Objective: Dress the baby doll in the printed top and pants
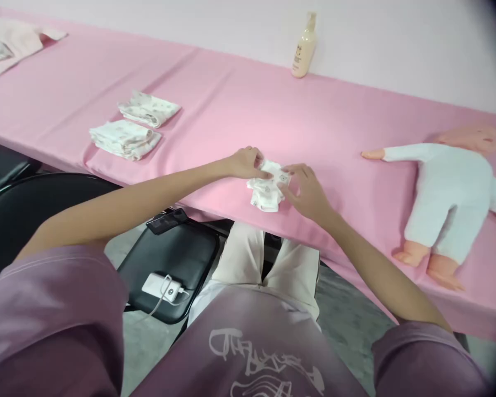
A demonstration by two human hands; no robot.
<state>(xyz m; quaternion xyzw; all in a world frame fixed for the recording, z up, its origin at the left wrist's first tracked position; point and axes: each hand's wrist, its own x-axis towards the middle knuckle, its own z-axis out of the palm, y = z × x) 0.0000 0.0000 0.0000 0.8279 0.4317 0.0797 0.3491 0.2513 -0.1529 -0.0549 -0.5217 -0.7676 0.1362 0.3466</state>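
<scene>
A small folded white printed baby garment (268, 190) lies near the front edge of the pink-covered table (231, 110). My left hand (244, 163) pinches its upper left corner with curled fingers. My right hand (308, 190) presses and grips its right side, fingers bent onto the cloth. Both hands touch the garment from opposite sides. The cloth's underside is hidden.
Two folded white printed cloths (126, 138) (149, 108) lie to the left. A baby doll in a pale blue suit (446, 193) lies at the right. A lotion bottle (303, 47) stands at the back. A black chair (169, 264) holds a white power bank (162, 286) and a phone (166, 220).
</scene>
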